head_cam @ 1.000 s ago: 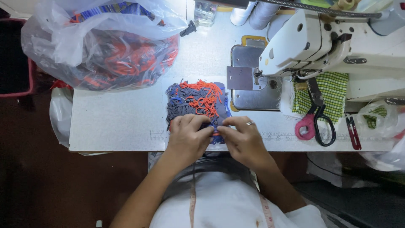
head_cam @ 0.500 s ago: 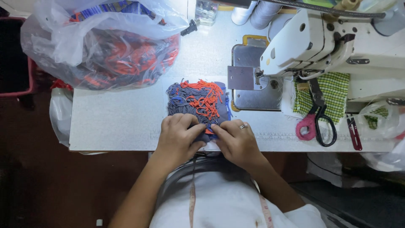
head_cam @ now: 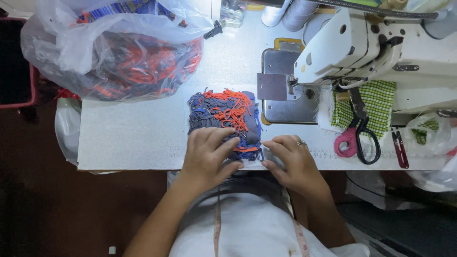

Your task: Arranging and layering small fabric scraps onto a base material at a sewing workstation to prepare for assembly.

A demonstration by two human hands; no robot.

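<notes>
A stack of grey fabric pieces with orange and blue cords (head_cam: 224, 115) lies on the white sewing table (head_cam: 128, 133), just left of the machine's needle plate. My left hand (head_cam: 208, 155) lies flat on the stack's near edge, fingers spread over the cloth. Resting on the table at the stack's near right corner is my right hand (head_cam: 291, 160), its fingertips touching the edge of the cloth. It wears a ring. Neither hand lifts anything.
A white sewing machine (head_cam: 366, 45) stands at the right with a metal plate (head_cam: 285, 97) under its needle. Pink-handled scissors (head_cam: 354, 135) lie on green checked cloth (head_cam: 376, 107). A clear plastic bag of fabric (head_cam: 114, 52) fills the back left. Small red snips (head_cam: 399, 147) lie far right.
My hands were together on the stack's near edge; now they have spread apart. The left flattened onto the cloth and the right slid to the right corner.
</notes>
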